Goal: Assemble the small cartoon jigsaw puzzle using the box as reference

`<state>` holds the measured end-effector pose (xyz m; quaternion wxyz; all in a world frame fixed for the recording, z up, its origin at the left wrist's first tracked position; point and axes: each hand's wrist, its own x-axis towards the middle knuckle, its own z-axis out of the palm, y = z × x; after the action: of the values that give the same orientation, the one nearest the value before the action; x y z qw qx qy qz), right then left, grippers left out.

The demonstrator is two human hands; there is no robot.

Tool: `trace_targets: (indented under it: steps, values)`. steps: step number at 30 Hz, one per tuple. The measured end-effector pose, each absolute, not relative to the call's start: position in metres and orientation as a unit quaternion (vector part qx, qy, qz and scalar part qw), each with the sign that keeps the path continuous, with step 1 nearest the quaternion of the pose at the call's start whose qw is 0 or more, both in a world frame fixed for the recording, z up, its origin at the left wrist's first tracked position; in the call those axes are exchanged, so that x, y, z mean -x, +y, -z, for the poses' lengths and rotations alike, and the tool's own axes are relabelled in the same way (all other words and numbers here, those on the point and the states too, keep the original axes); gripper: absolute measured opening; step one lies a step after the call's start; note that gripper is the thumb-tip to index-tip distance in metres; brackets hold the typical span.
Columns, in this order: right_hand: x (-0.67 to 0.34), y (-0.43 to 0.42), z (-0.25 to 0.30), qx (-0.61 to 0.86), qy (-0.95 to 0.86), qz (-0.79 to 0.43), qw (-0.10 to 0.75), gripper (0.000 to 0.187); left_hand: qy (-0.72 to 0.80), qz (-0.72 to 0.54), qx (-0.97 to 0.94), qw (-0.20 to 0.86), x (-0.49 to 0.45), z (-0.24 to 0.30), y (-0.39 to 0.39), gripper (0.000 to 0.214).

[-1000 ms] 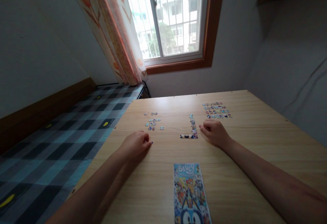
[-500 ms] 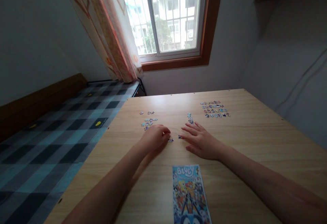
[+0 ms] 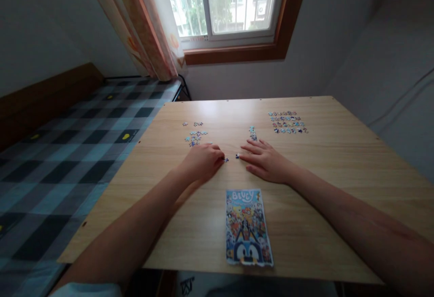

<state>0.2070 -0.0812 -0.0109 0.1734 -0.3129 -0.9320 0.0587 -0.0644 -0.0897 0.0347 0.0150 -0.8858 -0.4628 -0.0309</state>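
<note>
My left hand (image 3: 203, 161) rests on the wooden table (image 3: 339, 184) with its fingers curled, the fingertips pinching a small puzzle piece (image 3: 226, 159). My right hand (image 3: 264, 161) lies flat with fingers stretched out, covering most of the joined strip of puzzle pieces (image 3: 252, 133); only the strip's far end and its left tip by my fingertips show. The two hands are a small gap apart.
A Bluey picture card (image 3: 247, 227) lies near the table's front edge. Loose pieces (image 3: 194, 136) sit left of my hands, sorted rows of pieces (image 3: 287, 122) at the far right. A checked bed (image 3: 68, 152) is to the left; window and curtain lie beyond.
My left hand slid right with its piece toward the strip. My right hand opened and moved left to lie flat over the strip. The camera tilted further down.
</note>
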Motion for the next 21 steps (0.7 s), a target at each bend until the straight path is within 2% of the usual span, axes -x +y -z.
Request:
trace_targets:
  steps: [21]
  values:
    - [-0.207, -0.079, 0.011, 0.316, -0.926, -0.067, 0.195, 0.036, -0.425, 0.172, 0.889, 0.016, 0.05, -0.009, -0.079, 0.021]
